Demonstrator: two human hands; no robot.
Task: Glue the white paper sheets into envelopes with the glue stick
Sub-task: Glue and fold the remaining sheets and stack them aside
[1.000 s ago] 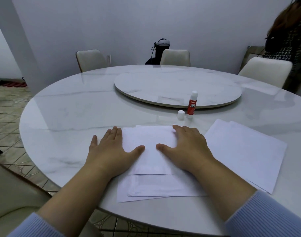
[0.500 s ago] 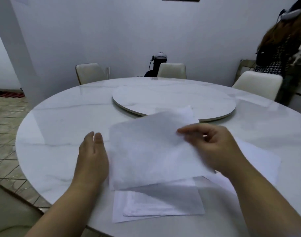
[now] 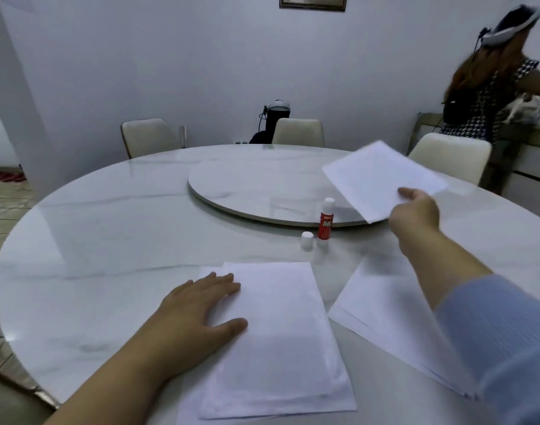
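While a folded white sheet [image 3: 382, 179] is pinched at its near edge by the right hand [image 3: 415, 210] at the right of the frame, it is held up in the air, tilted and slightly blurred, over the rim of the turntable [image 3: 247, 185]. The fingers are closed on the paper, thumb on top. Lower down, at centre-bottom, the left hand [image 3: 198, 308] is laid flat and open, fingers spread, on the left part of a small stack of white sheets [image 3: 281, 348]; nothing is gripped by it, the stack is only pressed down. A second pile of loose sheets [image 3: 391, 317] is seen to the lower right, partly covered by the right forearm and its blue sleeve [image 3: 501, 332]. Between the two piles and further up, the glue stick [image 3: 326, 219] is stood upright, uncapped, just in front of the turntable's edge, with its white cap [image 3: 307, 239] set just beside it to the left. All of this is carried by the round marble table [image 3: 109, 240]. Cream chairs [image 3: 299, 131] are placed along the far side, and a second person [image 3: 489, 96] is seen at the upper right.
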